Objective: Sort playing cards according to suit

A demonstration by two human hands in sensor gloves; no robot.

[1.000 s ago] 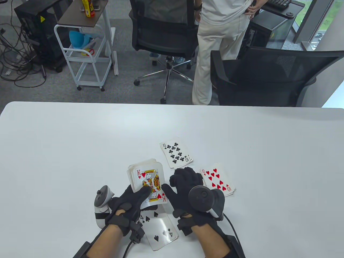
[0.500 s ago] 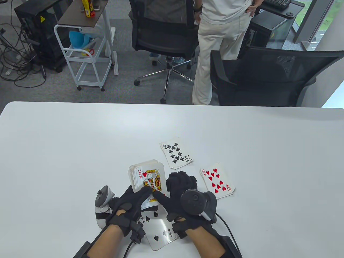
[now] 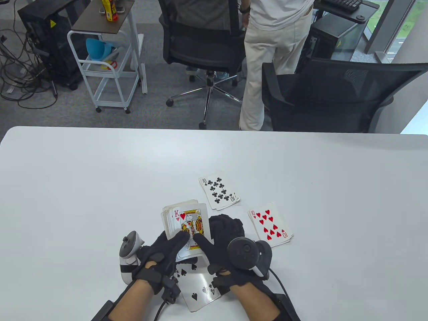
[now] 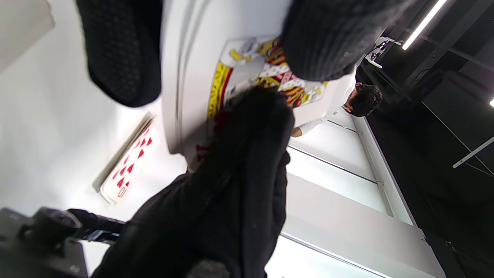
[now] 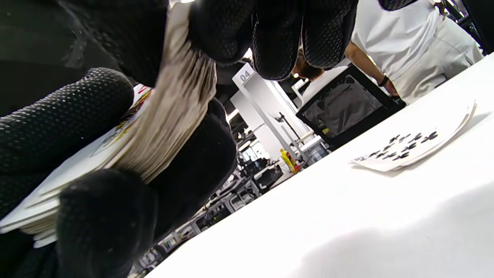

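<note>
My left hand (image 3: 172, 242) holds the deck (image 3: 169, 219) face up above the table, thumb on the top card. That card is the king of hearts (image 3: 192, 222), pushed a little right of the deck. My right hand (image 3: 214, 234) pinches it, thumb (image 4: 247, 154) on its face and fingers (image 5: 278, 34) curled at the deck's right edge (image 5: 170, 116). A ten of clubs pile (image 3: 219, 193) lies just beyond the deck. A ten of hearts pile (image 3: 270, 224) lies to the right. A four of spades (image 3: 199, 289) lies on the table between my wrists.
The white table (image 3: 83, 187) is bare to the left and at the far side. Black office chairs (image 3: 321, 97) and a standing person (image 3: 267, 63) are beyond its far edge. A white cart (image 3: 107, 67) stands at the back left.
My right hand moved left from beside the ten of hearts pile to the deck and set its thumb on the king of hearts. The king slid slightly right.
</note>
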